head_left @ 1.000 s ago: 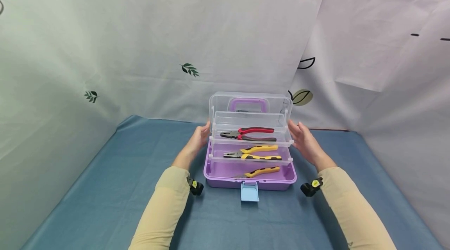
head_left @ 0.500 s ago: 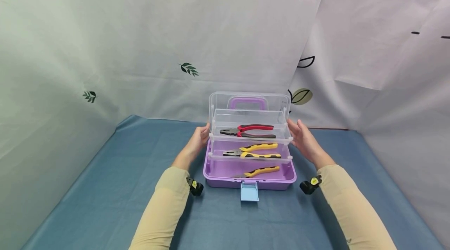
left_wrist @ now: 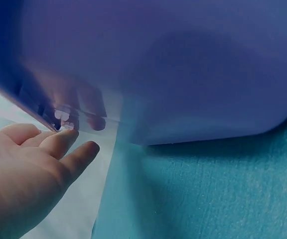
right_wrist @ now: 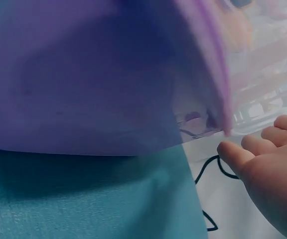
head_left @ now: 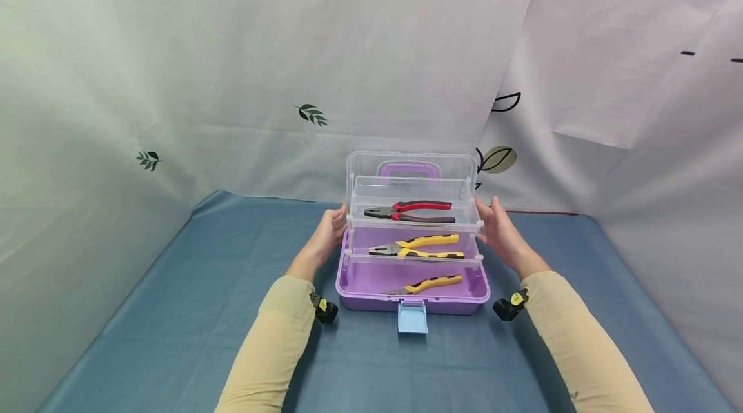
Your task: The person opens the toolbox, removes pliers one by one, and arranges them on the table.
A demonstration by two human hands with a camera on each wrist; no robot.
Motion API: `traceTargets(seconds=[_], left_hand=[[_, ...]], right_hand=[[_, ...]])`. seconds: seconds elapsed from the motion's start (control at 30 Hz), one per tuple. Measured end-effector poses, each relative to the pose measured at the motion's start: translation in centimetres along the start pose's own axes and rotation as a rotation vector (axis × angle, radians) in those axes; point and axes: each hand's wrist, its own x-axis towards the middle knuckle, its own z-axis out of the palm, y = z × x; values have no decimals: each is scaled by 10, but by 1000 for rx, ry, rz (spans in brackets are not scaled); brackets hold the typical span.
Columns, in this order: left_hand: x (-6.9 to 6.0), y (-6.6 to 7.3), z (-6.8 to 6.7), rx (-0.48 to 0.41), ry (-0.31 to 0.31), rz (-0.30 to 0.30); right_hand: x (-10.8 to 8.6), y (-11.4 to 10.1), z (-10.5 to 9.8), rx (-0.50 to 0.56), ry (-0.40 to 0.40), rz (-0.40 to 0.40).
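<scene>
A purple toolbox (head_left: 371, 304) with a raised clear lid (head_left: 453, 168) and stepped clear trays (head_left: 360, 190) stands in the head view. Red-handled pliers (head_left: 420, 206) lie in the upper tray, yellow-and-black pliers (head_left: 429, 241) in the lower one. In the purple base lies another yellow-handled pair of pliers (head_left: 435, 282). My left hand (head_left: 327, 232) is at the box's left rear, its fairly straight fingers (left_wrist: 81, 154) by the hinge edge. Mirroring it, my right hand (head_left: 502, 232) has extended fingers (right_wrist: 235, 155) at the right rear. Some fingertips are hidden behind the clear plastic.
A blue latch (head_left: 412, 317) hangs down at the box's front. Blue cloth (head_left: 232, 310) covers the table. Pale printed fabric (head_left: 406, 64) rises close behind the lid, with more fabric at both sides.
The clear trays, carrying the red and yellow pliers, have shifted slightly up and back. The lid looks a little narrower at the right. Both hands stay beside the box, nearly unmoved.
</scene>
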Motion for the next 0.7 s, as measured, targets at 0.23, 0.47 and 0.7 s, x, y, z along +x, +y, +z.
traceTargets(seconds=[0.23, 0.47, 0.7], left_hand=[[3, -4, 4, -65, 47, -21], [5, -7, 7, -163, 82, -12], [3, -7, 7, -176, 81, 6]], right_hand=[[1, 6, 4, 68, -16, 79], [0, 9, 7, 107, -8, 106], [1, 10, 6, 123, -20, 102]])
